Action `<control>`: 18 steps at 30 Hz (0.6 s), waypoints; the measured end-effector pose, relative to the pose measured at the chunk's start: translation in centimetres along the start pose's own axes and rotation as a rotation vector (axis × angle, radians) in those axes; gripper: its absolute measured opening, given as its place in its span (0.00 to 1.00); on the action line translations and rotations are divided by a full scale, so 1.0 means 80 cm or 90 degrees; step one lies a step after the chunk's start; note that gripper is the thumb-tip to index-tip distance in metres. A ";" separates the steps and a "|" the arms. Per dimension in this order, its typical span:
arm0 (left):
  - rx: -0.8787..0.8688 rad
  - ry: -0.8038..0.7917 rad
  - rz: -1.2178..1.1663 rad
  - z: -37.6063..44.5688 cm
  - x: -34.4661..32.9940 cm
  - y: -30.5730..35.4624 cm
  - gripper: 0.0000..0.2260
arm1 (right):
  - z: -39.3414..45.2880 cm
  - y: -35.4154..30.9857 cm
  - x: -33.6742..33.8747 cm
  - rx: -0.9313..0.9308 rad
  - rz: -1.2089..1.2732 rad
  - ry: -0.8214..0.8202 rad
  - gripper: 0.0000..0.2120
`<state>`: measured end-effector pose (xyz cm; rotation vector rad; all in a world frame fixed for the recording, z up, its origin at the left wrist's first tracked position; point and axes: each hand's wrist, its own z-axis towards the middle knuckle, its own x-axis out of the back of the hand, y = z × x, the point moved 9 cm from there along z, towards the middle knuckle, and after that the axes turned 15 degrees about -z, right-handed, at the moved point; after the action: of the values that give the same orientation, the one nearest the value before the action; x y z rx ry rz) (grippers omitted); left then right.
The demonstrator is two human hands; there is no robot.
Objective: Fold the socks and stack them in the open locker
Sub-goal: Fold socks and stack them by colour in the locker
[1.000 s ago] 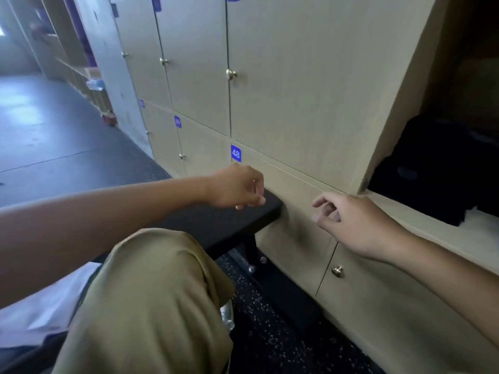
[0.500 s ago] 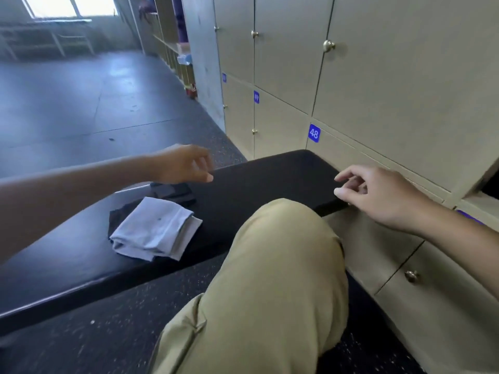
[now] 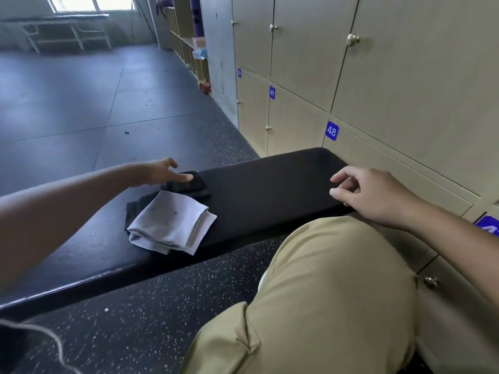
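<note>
Two sock items lie on the black bench (image 3: 270,184). The pale grey socks (image 3: 172,221) form a soft, folded, roughly square bundle with layered edges showing at its near and right sides. A black sock (image 3: 136,209) of matte fabric lies under it and protrudes at the left. A further dark, folded item (image 3: 193,186) sits just beyond the grey bundle, touching its far edge; whether it is a sock cannot be told.

The bench top is smooth, padded and faintly glossy, with rounded corners. Its far end stops just short of the locker doors (image 3: 405,76), which are flat, pale wood-grain panels fitted with small round metal knobs and blue number tags. The open locker is out of view.

The left hand (image 3: 159,172) reaches over the bench with fingers extended and relaxed; its fingertips (image 3: 189,178) touch the dark item and grip nothing. The right hand (image 3: 372,195) hovers above the bench's right end, fingers loosely curled, holding nothing.

The bench surface between the socks and the right hand is unobstructed. The floor (image 3: 135,306) is dark speckled rubber. A knee in tan trousers (image 3: 324,292) occupies the foreground.
</note>
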<state>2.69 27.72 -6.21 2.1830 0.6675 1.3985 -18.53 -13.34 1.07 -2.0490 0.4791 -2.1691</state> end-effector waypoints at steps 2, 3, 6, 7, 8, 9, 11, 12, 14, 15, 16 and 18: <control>0.020 -0.020 -0.021 0.014 -0.009 -0.008 0.58 | 0.002 0.000 0.000 0.000 -0.003 0.003 0.09; 0.015 -0.033 -0.023 0.020 -0.014 -0.009 0.53 | 0.003 0.001 0.000 -0.001 -0.002 0.004 0.09; 0.016 -0.033 -0.059 0.028 -0.020 -0.009 0.33 | 0.005 0.003 0.000 -0.006 0.001 0.006 0.09; 0.016 -0.027 -0.075 0.029 -0.019 -0.009 0.29 | 0.006 0.003 0.000 -0.008 0.001 0.005 0.09; 0.012 -0.023 -0.085 0.030 -0.018 -0.007 0.25 | 0.007 0.003 0.001 -0.009 0.000 0.005 0.09; 0.003 -0.020 -0.092 0.029 -0.017 -0.001 0.21 | 0.007 0.002 0.001 -0.008 0.000 0.005 0.09; -0.037 -0.010 -0.082 0.029 -0.013 0.015 0.14 | 0.008 0.001 0.002 -0.006 -0.004 0.012 0.09; -0.064 -0.003 -0.076 0.028 -0.010 0.027 0.12 | 0.009 0.000 0.003 -0.007 -0.006 0.017 0.09; -0.106 0.012 -0.078 0.021 -0.002 0.052 0.11 | 0.010 -0.002 0.005 -0.009 -0.005 0.029 0.10; -0.124 0.017 -0.091 0.017 0.001 0.066 0.11 | 0.011 -0.003 0.006 -0.008 -0.003 0.034 0.10; -0.146 0.021 -0.103 0.012 0.004 0.081 0.11 | 0.012 -0.005 0.007 -0.007 0.001 0.039 0.10; -0.196 0.032 -0.104 -0.001 0.008 0.116 0.11 | 0.015 -0.009 0.007 -0.007 0.009 0.046 0.10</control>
<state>4.25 20.94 -0.09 1.8200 0.5900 1.3740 -17.32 -12.99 1.88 -1.9724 0.5122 -2.2435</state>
